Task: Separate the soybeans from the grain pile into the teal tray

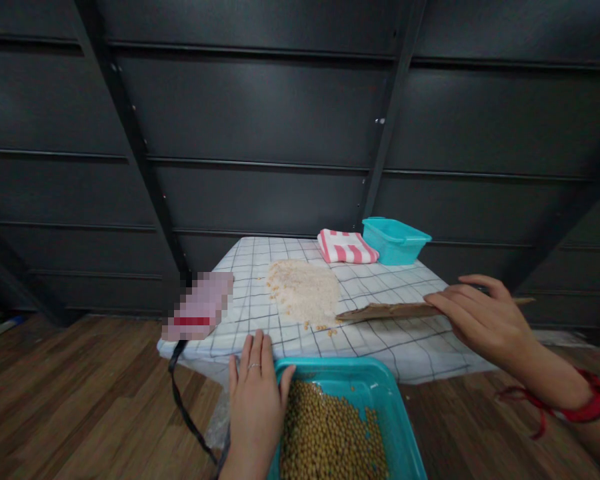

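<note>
My left hand (255, 393) lies flat with its fingers stretched out at the front edge of the table, its thumb touching the rim of a turquoise basin (405, 417). Inside this basin is a heap of yellowish beans (330, 433), like soybeans. My right hand (485, 317) grips a thin brown piece of cardboard (385, 311), held edge-on over the tablecloth. The cardboard's left end reaches the near right side of a pale pile of coarse powder or grain (305, 290). A few loose beans (325, 327) lie along the pile's near edge.
A checked white cloth (380, 340) covers the table. At the back stand a folded pink-and-white striped towel (347, 247) and a second turquoise basin (397, 241). A blurred pinkish item (203, 303) with a black cord (180, 393) sits at the left edge. A dark panelled wall (260, 107) rises behind.
</note>
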### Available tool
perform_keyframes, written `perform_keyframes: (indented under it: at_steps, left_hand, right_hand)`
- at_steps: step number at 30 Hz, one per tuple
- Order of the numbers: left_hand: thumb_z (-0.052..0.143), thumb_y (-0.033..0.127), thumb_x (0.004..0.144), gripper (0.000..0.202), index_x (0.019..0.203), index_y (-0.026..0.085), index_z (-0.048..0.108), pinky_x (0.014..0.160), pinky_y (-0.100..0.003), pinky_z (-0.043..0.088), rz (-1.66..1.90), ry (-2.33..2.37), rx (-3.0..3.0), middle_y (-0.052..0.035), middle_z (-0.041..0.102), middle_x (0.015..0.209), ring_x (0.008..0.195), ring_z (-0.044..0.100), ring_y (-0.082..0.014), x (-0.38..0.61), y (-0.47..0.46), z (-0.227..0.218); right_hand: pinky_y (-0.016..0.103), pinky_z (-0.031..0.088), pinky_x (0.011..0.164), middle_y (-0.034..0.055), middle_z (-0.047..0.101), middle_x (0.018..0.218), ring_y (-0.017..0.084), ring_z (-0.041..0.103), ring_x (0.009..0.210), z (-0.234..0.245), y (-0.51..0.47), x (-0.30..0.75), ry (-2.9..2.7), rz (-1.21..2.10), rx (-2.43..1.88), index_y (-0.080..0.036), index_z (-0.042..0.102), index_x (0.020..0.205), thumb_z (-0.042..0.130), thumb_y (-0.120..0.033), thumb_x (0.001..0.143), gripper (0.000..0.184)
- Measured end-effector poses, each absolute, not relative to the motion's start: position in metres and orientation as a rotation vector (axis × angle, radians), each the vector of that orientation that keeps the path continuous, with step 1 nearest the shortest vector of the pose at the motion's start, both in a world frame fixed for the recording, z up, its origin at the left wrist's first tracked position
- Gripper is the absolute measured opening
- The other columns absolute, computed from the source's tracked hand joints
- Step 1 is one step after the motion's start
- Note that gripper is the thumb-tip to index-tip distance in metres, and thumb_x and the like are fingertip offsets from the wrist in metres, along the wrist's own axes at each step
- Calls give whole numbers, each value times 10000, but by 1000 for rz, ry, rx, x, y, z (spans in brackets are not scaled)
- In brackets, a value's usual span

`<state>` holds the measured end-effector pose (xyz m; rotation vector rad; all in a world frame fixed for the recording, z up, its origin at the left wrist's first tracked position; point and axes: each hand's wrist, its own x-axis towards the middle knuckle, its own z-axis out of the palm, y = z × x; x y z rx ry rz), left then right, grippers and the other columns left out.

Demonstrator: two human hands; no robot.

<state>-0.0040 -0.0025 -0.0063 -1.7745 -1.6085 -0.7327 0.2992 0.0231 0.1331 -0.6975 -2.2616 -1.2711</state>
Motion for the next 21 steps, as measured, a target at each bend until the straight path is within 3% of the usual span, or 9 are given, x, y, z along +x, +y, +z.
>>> perform_keyframes:
  at_steps: [10, 21]
  left_hand:
    - [259, 419, 863, 519, 1105, 34, 509, 827, -493, 436, -730, -1622, -1778, -182, 577, 1147, 1080, 506, -302, -6, -1, -6]
    - [267, 440, 856, 527, 1137, 62, 504, 872, -493, 414, -740, -1688, -1792, -170, 562, 1175, 1118, 479, -289, -4, -1, -8]
  right_hand:
    - [385, 399, 733, 68, 637, 707, 166, 563, 659, 139, 11, 290, -2274, -1237, -602, -123, 513, 912, 395, 16, 783, 224]
    - [376, 388, 764, 49, 636, 717, 153, 556, 682, 139, 10, 285, -2318, -1246, -614, -129, 521, 913, 387, 20, 781, 241]
